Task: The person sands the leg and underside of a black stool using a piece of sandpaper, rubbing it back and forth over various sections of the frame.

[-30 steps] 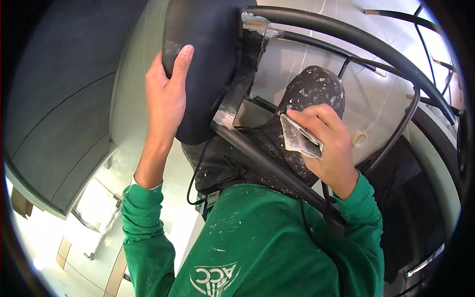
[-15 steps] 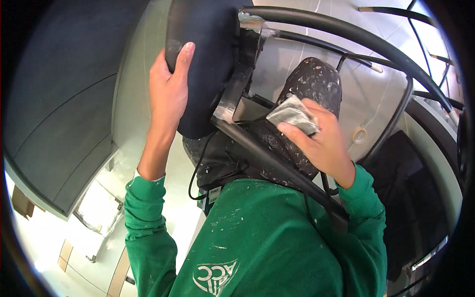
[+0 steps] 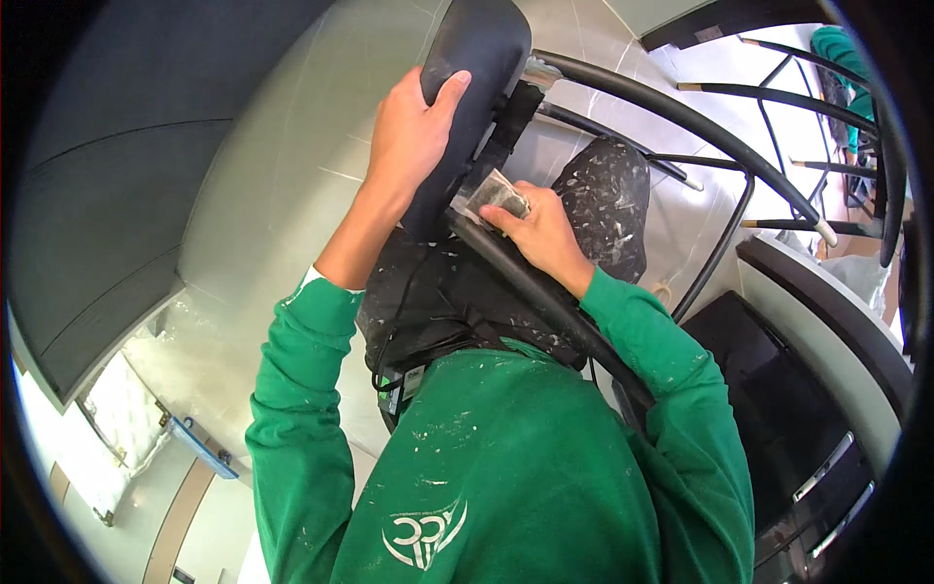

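A black chair with a padded seat lies tipped across my lap, its tubular metal leg curving off to the right. My left hand is closed round the seat's edge, thumb on top. Between the thumb and fingers of my right hand is a folded grey sheet of sandpaper. The sandpaper is at the near joint of the frame, where a pale, scuffed patch shows. Another pale patch marks the far joint. My right fingertips are partly hidden behind the sheet.
Several more black chair legs stick out at the right, near another person in a green sleeve. A tape roll lies on the tiled floor. A large dark panel fills the left; a dark glossy cabinet stands right.
My right hand has moved left with the sandpaper, from above my knee to the near frame joint. In the picture, the seat and my left hand have shifted right.
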Motion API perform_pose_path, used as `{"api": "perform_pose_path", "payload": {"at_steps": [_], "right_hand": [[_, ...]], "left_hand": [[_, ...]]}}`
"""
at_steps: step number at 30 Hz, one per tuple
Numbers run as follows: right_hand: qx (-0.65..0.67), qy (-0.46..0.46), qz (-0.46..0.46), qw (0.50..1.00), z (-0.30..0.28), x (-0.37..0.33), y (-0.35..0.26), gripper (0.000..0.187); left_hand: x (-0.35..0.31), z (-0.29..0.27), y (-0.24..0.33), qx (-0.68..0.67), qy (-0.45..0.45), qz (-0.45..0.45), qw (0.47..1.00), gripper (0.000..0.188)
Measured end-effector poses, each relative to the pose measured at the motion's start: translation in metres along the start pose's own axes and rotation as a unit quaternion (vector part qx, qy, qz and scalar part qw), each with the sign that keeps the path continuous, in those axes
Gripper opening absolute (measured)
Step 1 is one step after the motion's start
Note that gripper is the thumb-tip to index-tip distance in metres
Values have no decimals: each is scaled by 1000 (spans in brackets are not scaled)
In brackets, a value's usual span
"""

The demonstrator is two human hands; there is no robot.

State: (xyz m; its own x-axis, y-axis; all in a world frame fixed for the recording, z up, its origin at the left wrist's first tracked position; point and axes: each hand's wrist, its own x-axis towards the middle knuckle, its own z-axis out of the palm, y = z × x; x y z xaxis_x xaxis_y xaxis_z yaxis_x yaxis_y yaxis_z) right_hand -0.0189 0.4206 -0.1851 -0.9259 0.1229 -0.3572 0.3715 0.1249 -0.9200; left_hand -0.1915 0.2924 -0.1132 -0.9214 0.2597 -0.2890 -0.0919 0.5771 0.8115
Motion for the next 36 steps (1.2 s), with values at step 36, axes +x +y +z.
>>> {"api": "perform_pose_path", "payload": {"at_steps": [36], "right_hand": [[-111, -54, -90, 988, -3, 2, -27, 19]], "left_hand": [[8, 4, -25, 6, 39, 83, 996, 48]]}}
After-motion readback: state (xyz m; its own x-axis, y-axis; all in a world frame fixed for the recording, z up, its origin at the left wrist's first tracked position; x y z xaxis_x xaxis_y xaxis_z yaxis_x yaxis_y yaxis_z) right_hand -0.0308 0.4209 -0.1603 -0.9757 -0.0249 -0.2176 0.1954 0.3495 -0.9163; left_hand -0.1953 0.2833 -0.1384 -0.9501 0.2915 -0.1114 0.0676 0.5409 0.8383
